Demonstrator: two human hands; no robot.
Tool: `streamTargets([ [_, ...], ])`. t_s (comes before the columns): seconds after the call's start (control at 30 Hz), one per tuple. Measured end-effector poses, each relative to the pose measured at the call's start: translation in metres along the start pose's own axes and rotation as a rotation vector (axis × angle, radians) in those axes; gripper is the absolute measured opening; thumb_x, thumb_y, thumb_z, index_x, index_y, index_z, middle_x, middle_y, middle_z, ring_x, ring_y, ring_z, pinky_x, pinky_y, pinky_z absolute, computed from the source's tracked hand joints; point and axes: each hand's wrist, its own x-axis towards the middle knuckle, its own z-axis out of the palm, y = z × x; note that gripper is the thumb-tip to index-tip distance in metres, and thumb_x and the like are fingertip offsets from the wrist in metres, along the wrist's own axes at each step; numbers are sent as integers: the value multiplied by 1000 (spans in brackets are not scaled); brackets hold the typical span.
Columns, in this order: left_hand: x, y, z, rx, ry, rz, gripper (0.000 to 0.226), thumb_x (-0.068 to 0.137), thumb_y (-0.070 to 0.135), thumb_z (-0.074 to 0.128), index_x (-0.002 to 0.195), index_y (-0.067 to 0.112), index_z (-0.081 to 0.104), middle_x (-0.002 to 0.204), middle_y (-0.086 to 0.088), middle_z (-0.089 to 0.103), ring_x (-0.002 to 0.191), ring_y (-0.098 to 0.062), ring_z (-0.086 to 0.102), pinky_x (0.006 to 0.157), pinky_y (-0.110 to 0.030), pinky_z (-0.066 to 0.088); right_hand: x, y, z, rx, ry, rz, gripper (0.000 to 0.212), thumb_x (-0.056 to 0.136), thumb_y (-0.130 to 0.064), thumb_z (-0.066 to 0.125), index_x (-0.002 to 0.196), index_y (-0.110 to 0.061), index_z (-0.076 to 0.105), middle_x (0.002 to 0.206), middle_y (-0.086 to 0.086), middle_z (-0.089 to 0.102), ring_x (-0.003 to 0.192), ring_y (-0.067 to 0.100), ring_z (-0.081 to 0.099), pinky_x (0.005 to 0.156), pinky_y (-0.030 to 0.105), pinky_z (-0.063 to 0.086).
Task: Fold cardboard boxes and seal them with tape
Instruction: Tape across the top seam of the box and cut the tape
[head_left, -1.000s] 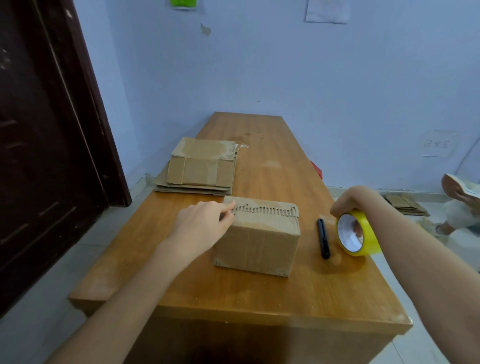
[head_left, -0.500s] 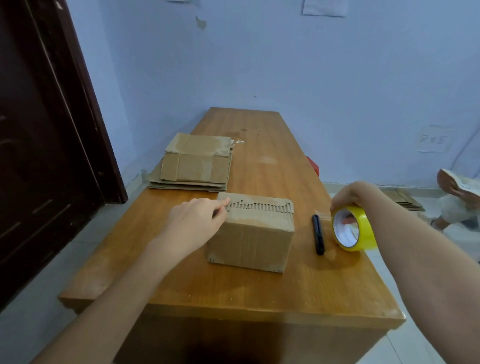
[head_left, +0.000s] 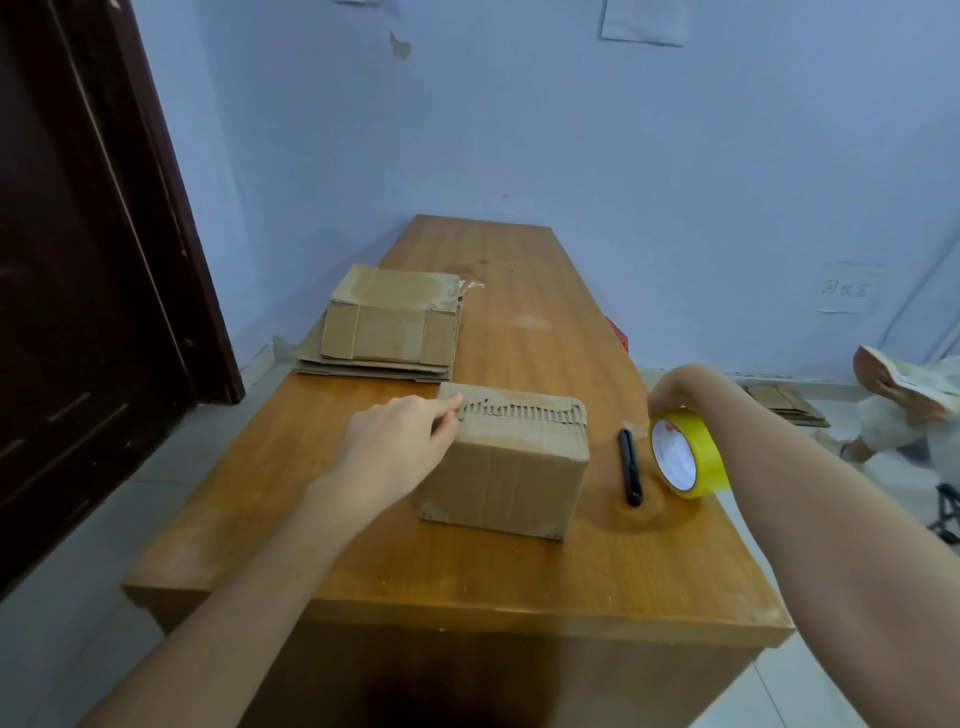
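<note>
Cardboard is sitting under my left hand (head_left: 397, 441): the folded box (head_left: 506, 462) is standing near the middle of the wooden counter (head_left: 519, 587), and my fingers (head_left: 447, 408) are lying together against its upper left edge, the forefinger reaching onto the torn top. My right hand (head_left: 675, 389) is curling over the yellow tape (head_left: 688, 453), gripping its top as the roll is standing on edge at the counter's right side, just beside a black pen (head_left: 629, 466). Flat boxes (head_left: 387, 327) are lying stacked behind the box.
</note>
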Motion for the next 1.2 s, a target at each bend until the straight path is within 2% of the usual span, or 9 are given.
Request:
streamTargets([
  [0.5, 1, -2, 0, -15, -10, -10, 40, 102, 37, 29, 142, 38, 38, 87, 12, 54, 58, -5, 46, 45, -19, 28, 3, -8, 1, -93, 47, 7, 44, 99, -16, 39, 140, 1, 37, 140, 16, 42, 100, 27, 44, 82, 32, 39],
  [0.6, -1, -1, 0, -17, -6, -13, 40, 103, 36, 29, 141, 38, 38, 86, 12, 54, 57, -5, 46, 45, -19, 27, 0, -12, -4, -99, 72, -20, 46, 99, -15, 39, 141, 2, 35, 142, 16, 41, 108, 31, 47, 89, 35, 41],
  [0.67, -1, 0, 0, -20, 2, -13, 40, 103, 36, 29, 141, 37, 39, 84, 11, 53, 58, -5, 45, 45, -20, 27, -14, -10, -20, -35, 86, -39, 32, 100, -16, 38, 125, -1, 52, 133, 14, 47, 117, 30, 48, 97, 35, 38],
  [0.7, -1, 0, -1, -22, 2, -16, 40, 102, 36, 30, 141, 37, 39, 82, 11, 51, 57, -5, 45, 45, -20, 27, -26, -7, -31, -7, 109, -44, 24, 100, -15, 37, 106, -6, 58, 124, 14, 49, 114, 29, 48, 100, 33, 35],
  [0.77, 0, 0, 0, -36, -5, -28, 39, 103, 35, 29, 140, 37, 40, 73, 12, 46, 55, -5, 42, 45, -21, 26, -50, -1, -53, 27, 195, -70, 27, 99, -15, 35, 74, -11, 46, 98, 12, 50, 100, 26, 44, 97, 30, 35],
  [0.8, -1, 1, -1, -41, -5, -31, 39, 103, 35, 29, 140, 36, 41, 69, 13, 43, 54, -5, 42, 45, -22, 26, -59, 0, -61, 39, 229, -92, 29, 99, -14, 36, 71, -13, 44, 86, 9, 49, 94, 26, 44, 91, 29, 36],
  [0.9, -7, 2, -2, -63, 14, -16, 40, 103, 34, 29, 140, 34, 43, 67, 15, 42, 53, -4, 41, 45, -21, 26, -70, -5, -67, 117, 184, -209, 26, 95, -15, 45, 70, -10, 51, 70, 7, 52, 72, 27, 51, 72, 31, 42],
  [1.0, -9, 3, -3, -99, 26, -12, 39, 103, 32, 30, 139, 32, 44, 68, 14, 40, 51, -3, 38, 44, -19, 24, -84, -17, -56, 70, 117, -309, 26, 96, -18, 42, 77, -5, 54, 58, 4, 54, 58, 20, 47, 61, 30, 41],
  [1.2, -9, 0, -1, -152, 18, -11, 39, 103, 31, 31, 139, 31, 45, 93, 3, 50, 58, -2, 38, 48, -20, 25, -121, -30, -57, 24, 166, -448, 21, 97, -19, 43, 102, -3, 55, 68, 7, 53, 62, 18, 48, 69, 29, 44],
])
